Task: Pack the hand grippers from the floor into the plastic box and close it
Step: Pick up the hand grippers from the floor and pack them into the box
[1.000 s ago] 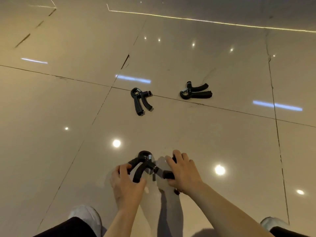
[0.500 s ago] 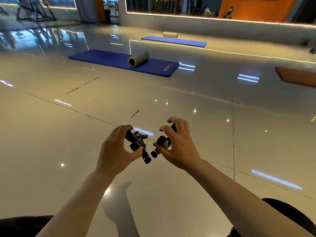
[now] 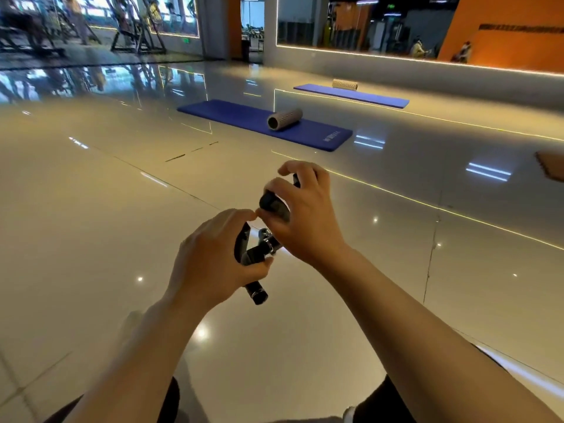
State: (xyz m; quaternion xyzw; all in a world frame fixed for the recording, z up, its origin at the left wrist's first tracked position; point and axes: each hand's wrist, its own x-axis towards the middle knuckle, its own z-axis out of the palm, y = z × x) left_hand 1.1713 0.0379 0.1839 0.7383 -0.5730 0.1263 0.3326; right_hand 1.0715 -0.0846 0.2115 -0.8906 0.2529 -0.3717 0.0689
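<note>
Two hand grippers held up in mid-frame above the glossy tiled floor [image 3: 91, 239], one in each hand. Left hand [image 3: 210, 261] curled round a black hand gripper [image 3: 256, 261], fingers wrapped over its looped head, thumb pressed under it; one padded handle end poking out below the palm, a chrome spring part showing between the two hands. Right hand [image 3: 305, 218] clamped on a second hand gripper [image 3: 273, 204], a rounded black handle end sticking out toward the left between thumb and fingers, another dark tip just visible above the knuckles. Fingertips of the two hands almost touching at frame centre; whether the two grippers themselves touch, hard to tell. Both forearms bare, reaching in from the lower edge, dark clothing at the bottom corners.

Further back, above centre, a blue exercise mat [image 3: 259, 123] lying flat with a grey foam roller [image 3: 283, 119] on it. Upper right, a second blue mat [image 3: 351, 96] carrying a paler roller [image 3: 345, 84], next to a low lit ledge. Upper left, blurred gym machines [image 3: 61, 22] and their reflections in the floor. At the right edge, part of a brown mat [image 3: 552, 164].
</note>
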